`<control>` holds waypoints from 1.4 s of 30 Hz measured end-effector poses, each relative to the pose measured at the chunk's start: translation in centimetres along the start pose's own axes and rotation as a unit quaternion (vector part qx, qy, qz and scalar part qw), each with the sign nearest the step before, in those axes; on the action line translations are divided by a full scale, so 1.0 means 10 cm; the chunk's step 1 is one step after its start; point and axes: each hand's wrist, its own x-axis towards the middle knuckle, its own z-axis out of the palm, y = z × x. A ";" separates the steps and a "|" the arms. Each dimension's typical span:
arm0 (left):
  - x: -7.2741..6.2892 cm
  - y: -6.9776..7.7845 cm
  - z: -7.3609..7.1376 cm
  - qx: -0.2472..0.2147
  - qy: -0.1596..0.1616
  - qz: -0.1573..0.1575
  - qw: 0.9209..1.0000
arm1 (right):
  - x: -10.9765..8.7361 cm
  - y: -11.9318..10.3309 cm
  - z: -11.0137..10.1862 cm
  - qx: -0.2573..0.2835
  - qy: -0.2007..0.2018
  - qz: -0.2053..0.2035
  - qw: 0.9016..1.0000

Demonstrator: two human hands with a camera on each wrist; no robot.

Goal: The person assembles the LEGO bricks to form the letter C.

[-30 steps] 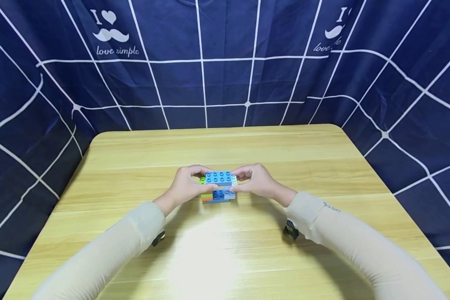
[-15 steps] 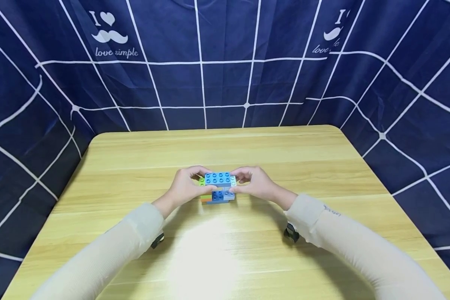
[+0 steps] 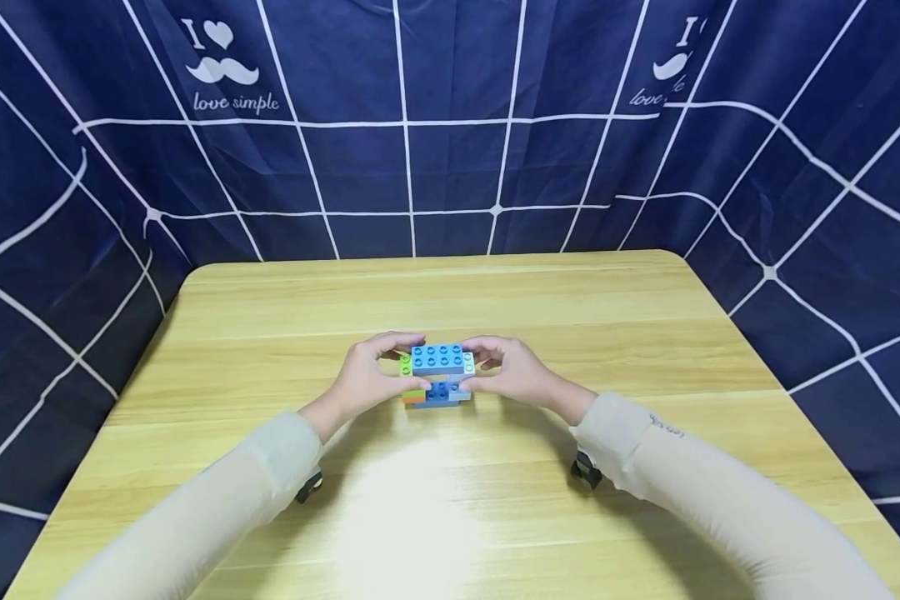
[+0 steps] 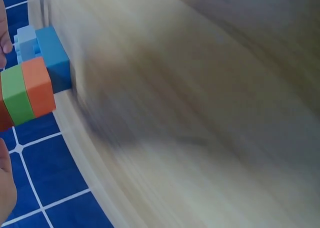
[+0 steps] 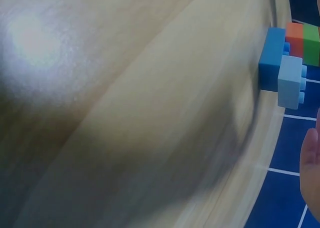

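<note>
A small structure of toy building bricks stands at the middle of the table, with a blue eight-stud brick [image 3: 437,358] across its top. Darker and light blue bricks show lower down, with lime green and orange ones at the left end. My left hand [image 3: 360,375] is around the left end, thumb in front, index finger stretched behind the top brick. Around the right end is my right hand [image 3: 516,371], its thumb near a pale brick [image 3: 468,363]. The left wrist view shows an orange brick [image 4: 39,85]; the right wrist view shows a light blue brick [image 5: 290,82].
The wooden table [image 3: 435,292] has rounded far corners. A dark blue curtain [image 3: 450,167] with white lines hangs behind it and along both sides. Dark wrist devices sit under both sleeves, the right one [image 3: 585,471] partly visible. A bright reflection lies on the near tabletop.
Both thumbs have slid down a little and away from the top brick. The left index finger has lifted off its back edge, and the left hand has drawn slightly left. The structure has stayed put.
</note>
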 end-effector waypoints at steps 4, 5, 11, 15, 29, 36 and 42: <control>-0.07 0.03 -0.08 0.007 -0.008 -0.014 1.000 | -0.02 -0.01 0.00 -0.015 -0.007 -0.009 1.000; -0.10 0.02 -0.10 0.009 -0.010 -0.020 1.000 | -0.02 0.01 0.00 -0.016 -0.009 -0.008 1.000; -0.23 -0.15 -0.12 0.017 -0.016 -0.043 0.999 | -0.05 0.17 0.05 0.002 -0.022 0.008 1.000; -0.28 -0.21 -0.09 -0.003 -0.022 -0.067 0.997 | -0.10 0.23 0.09 0.004 -0.027 0.025 0.999; -0.29 -0.29 -0.02 -0.079 -0.016 -0.089 0.993 | -0.13 0.28 0.18 0.049 -0.026 0.048 0.997; -0.29 -0.29 -0.02 -0.070 0.000 -0.105 0.992 | -0.17 0.27 0.20 0.069 0.003 0.059 0.996; -0.28 -0.24 -0.01 -0.065 0.025 -0.143 0.987 | -0.19 0.26 0.25 0.094 0.045 0.081 0.991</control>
